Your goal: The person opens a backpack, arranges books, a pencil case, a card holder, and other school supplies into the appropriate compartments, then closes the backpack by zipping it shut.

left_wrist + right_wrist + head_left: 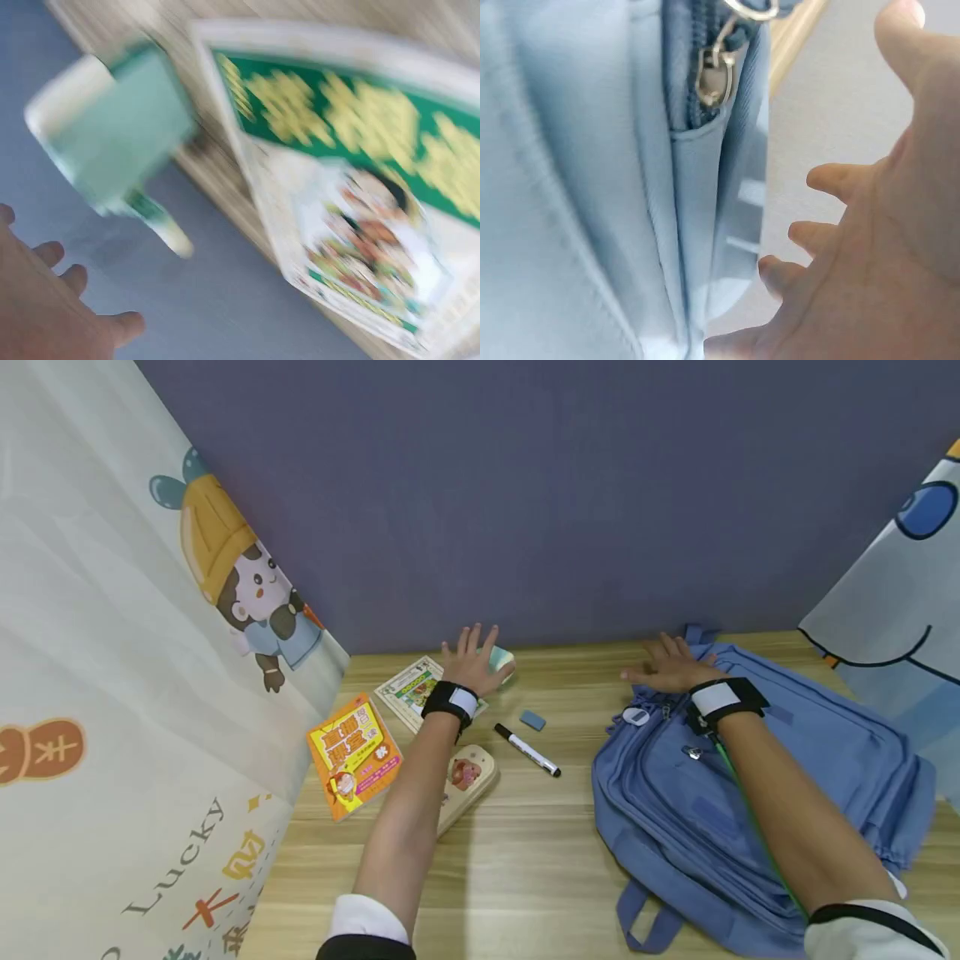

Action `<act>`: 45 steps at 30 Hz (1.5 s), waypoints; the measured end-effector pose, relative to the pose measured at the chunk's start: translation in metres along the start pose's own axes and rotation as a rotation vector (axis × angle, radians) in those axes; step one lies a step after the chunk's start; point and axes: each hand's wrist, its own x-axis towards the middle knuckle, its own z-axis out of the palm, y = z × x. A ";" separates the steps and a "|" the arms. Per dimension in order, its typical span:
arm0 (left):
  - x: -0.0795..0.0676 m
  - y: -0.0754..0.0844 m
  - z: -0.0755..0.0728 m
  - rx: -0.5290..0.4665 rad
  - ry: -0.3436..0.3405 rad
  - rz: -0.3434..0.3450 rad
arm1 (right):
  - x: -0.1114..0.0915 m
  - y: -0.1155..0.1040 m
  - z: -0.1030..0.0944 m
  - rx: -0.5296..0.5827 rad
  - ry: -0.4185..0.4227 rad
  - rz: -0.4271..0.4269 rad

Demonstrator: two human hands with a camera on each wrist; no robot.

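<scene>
My left hand [471, 668], fingers spread straight, hovers over the far edge of the wooden table and holds nothing. Closest to it are a mint-green and white boxy item [124, 124] with a short protruding piece, blurred in the left wrist view, and a green-and-white booklet [408, 689]. On the right, a blue backpack [780, 777] lies flat. My right hand [667, 667] is above its top end with fingers extended and nothing held. The right wrist view shows the backpack's zipper pull [714, 79] beside this hand; whether they touch, I cannot tell.
An orange book [355, 756] lies at the left. A cream pencil case [472, 772] is partly hidden by my left forearm. A black-and-white marker [527, 750] and a blue eraser [532, 720] lie mid-table. A dark partition [570, 510] closes off the back, and printed curtains [112, 610] hang on both sides.
</scene>
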 end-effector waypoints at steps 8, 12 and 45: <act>0.009 0.068 0.000 -0.001 0.014 0.264 | -0.032 -0.015 -0.002 -0.039 0.027 -0.294; 0.013 0.108 0.029 -0.009 0.011 0.422 | -0.041 -0.002 0.006 0.017 0.026 -0.384; -0.004 0.184 0.058 -0.446 -0.248 0.344 | -0.036 0.004 0.019 -0.021 0.140 -0.397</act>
